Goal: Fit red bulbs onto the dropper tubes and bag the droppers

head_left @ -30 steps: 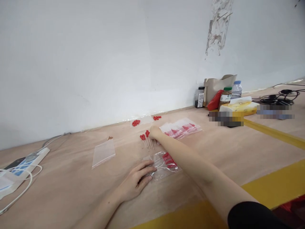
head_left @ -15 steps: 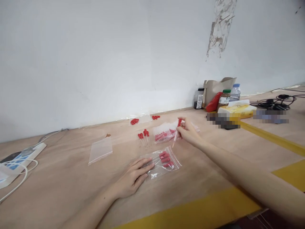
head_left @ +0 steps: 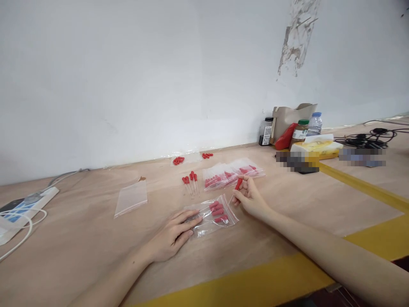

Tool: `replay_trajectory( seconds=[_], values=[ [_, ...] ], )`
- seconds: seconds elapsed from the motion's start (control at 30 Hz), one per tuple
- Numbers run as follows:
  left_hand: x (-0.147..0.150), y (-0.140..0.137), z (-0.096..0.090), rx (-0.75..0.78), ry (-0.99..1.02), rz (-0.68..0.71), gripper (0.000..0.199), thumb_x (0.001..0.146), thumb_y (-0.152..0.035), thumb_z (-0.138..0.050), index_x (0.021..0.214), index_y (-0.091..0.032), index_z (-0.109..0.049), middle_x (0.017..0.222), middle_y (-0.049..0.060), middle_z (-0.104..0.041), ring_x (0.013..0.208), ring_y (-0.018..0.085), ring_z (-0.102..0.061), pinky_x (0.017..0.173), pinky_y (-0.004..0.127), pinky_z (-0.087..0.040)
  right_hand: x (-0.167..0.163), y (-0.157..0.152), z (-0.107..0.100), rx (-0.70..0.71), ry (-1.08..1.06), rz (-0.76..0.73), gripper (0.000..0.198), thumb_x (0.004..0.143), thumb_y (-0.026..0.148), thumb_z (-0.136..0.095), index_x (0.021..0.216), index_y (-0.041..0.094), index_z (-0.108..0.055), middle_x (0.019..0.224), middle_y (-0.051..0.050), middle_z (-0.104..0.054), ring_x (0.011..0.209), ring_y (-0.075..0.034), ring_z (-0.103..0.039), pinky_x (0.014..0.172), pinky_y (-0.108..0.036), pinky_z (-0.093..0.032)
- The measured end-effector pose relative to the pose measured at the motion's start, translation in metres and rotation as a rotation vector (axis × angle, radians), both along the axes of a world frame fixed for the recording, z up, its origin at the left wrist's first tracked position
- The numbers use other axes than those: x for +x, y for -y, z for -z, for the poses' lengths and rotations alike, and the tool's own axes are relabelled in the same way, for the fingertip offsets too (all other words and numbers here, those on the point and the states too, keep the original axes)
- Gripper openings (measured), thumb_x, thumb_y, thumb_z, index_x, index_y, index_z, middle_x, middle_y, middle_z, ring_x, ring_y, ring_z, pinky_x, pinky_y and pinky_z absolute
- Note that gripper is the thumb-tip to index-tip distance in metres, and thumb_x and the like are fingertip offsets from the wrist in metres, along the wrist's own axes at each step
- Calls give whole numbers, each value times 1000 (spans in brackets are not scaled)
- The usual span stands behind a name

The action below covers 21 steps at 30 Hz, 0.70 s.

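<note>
My left hand [head_left: 177,232] lies flat with its fingers stretched out, resting on the left end of a clear zip bag [head_left: 204,232]. Inside that bag are several droppers with red rubber bulbs [head_left: 217,212]. Just right of the bag's zip end, my right hand [head_left: 251,197] pinches another dropper by its red bulb [head_left: 238,183]. Its thin glass tube tilts down towards the zip end. Several loose droppers [head_left: 191,179] lie behind the bag, bulbs pointing away from me. Beyond my right hand lies an overlapping row of filled bags [head_left: 220,179] with red bulbs showing.
To the left lies a flat zip bag [head_left: 132,198], with a power strip [head_left: 35,213] and white cables farther left. Red bulbs [head_left: 178,160] sit by the wall. At the back right are jars [head_left: 300,131], a bottle [head_left: 315,123], a tissue pack [head_left: 319,148] and black cables [head_left: 364,140].
My right hand has come down and nearer to me with the dropper, closer to the zip end of the bag. My left hand stays on the bag; the view has shifted slightly.
</note>
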State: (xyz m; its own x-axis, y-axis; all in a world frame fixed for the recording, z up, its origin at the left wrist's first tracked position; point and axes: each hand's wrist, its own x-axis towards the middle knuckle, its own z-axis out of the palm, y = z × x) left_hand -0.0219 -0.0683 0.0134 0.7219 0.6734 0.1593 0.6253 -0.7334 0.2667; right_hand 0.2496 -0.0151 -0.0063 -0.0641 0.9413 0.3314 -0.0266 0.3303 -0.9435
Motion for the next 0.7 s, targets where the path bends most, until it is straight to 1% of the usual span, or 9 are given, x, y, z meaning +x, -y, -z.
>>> replay_trajectory(
  seconds=[0.07, 0.2, 0.27, 0.5, 0.6, 0.7],
  values=[
    [0, 0, -1, -2, -10, 4, 41, 91, -23, -34, 130, -33, -34, 138, -1, -33, 123, 21, -32, 102, 42, -26, -2, 2, 1, 12, -11, 1, 44, 72, 34, -53, 104, 24, -24, 75, 4, -46, 51, -10, -53, 49, -26, -49],
    [0, 0, -2, -18, -19, -3, 40, 91, -23, -34, 129, -34, -37, 138, -2, -31, 124, 21, -31, 102, 42, -26, -1, -1, 5, 38, -63, 58, 43, 72, 35, -55, 98, 26, -23, 79, 3, -46, 56, -11, -56, 53, -28, -51],
    [0, 0, -1, -25, -20, -8, 40, 91, -23, -34, 129, -34, -36, 138, -2, -31, 124, 21, -31, 102, 42, -26, 1, -1, 5, 34, -63, 53, 43, 72, 35, -55, 98, 26, -23, 79, 3, -46, 56, -11, -55, 53, -28, -51],
    [0, -1, 0, -21, 15, 0, 40, 90, -23, -35, 129, -33, -36, 137, -1, -33, 123, 22, -32, 101, 42, -28, 5, 7, 0, -33, -48, -58, 44, 70, 36, -56, 99, 25, -24, 69, 7, -46, 51, -10, -53, 46, -25, -48],
    [0, -1, -1, -29, 11, -5, 40, 90, -23, -35, 129, -33, -37, 137, -1, -33, 124, 22, -30, 101, 41, -28, 6, 9, -2, -55, -68, -70, 44, 69, 36, -58, 96, 25, -26, 68, 7, -47, 50, -10, -54, 46, -25, -47],
    [0, 0, -1, -43, 5, -14, 39, 90, -23, -34, 129, -33, -38, 137, -1, -33, 124, 21, -30, 102, 40, -28, 8, 6, -1, -109, -90, -46, 45, 64, 36, -63, 92, 24, -29, 66, 8, -48, 50, -10, -55, 50, -27, -49]
  ],
)
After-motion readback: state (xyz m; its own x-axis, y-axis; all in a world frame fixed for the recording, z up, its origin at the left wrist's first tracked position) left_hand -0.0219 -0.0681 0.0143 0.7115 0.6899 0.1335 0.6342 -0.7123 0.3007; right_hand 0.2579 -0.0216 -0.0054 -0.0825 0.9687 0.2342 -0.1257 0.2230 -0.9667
